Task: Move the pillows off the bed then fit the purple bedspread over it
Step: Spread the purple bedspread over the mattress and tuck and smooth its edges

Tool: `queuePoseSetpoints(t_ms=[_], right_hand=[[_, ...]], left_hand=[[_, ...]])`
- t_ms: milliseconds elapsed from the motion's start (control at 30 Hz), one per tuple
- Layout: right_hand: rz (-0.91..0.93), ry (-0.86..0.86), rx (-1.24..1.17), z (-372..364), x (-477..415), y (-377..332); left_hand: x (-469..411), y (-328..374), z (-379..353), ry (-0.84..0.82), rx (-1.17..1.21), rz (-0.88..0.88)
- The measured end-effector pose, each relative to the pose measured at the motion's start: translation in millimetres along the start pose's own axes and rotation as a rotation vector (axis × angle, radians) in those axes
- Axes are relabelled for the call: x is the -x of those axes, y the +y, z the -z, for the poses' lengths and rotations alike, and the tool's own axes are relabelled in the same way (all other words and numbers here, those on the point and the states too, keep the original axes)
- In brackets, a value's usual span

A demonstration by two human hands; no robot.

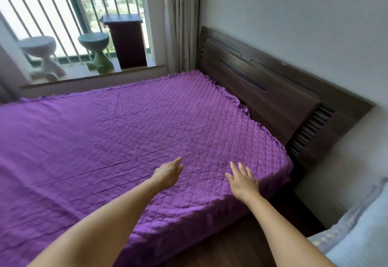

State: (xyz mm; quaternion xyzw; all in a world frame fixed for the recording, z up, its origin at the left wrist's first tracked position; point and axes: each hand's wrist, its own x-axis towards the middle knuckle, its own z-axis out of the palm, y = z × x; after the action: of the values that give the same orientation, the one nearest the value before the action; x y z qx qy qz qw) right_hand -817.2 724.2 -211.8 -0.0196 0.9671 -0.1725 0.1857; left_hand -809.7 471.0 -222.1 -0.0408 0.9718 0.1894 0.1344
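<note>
The left hand (168,171) and right hand (243,180), flat-fingered and holding nothing, should sweep outward over the purple bedspread (147,119) to flatten creases.

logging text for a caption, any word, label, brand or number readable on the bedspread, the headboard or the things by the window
None: no readable text anywhere.
The purple bedspread shows only quilted diamond stitching; the headboard, white stool, green stool and dark cabinet carry no visible label; the pillow has only a faint blurred pattern.
</note>
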Motion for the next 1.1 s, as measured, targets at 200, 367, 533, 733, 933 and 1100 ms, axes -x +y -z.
queuePoseSetpoints(t_ms=[200, 367, 533, 733, 933, 1100], right_hand=[[-0.012, -0.019, 0.037, -38.5, 14.4, -54.6], [0.029, -0.028, 0.051, -87.0, 35.2, -144.1], [0.080, -0.053, 0.039, -134.9, 58.9, -220.4], [0.130, -0.098, 0.096, -180.9, 97.2, -266.8], [0.176, -0.089, 0.131, -198.4, 128.6, -296.7], [0.239, -0.099, 0.093, -228.4, 169.2, -317.3]], left_hand=[[30.8, -74.6, 7.1, 0.016, 0.019, -0.017], [54.2, -167.6, 17.8, -0.003, 0.080, 0.050], [77.3, -225.8, 28.9, 0.018, 0.107, 0.055], [129.1, -280.4, 25.0, -0.024, 0.119, 0.121], [185.5, -333.8, 16.9, 0.016, 0.179, 0.199], [237.7, -361.6, 5.7, 0.078, 0.212, 0.254]])
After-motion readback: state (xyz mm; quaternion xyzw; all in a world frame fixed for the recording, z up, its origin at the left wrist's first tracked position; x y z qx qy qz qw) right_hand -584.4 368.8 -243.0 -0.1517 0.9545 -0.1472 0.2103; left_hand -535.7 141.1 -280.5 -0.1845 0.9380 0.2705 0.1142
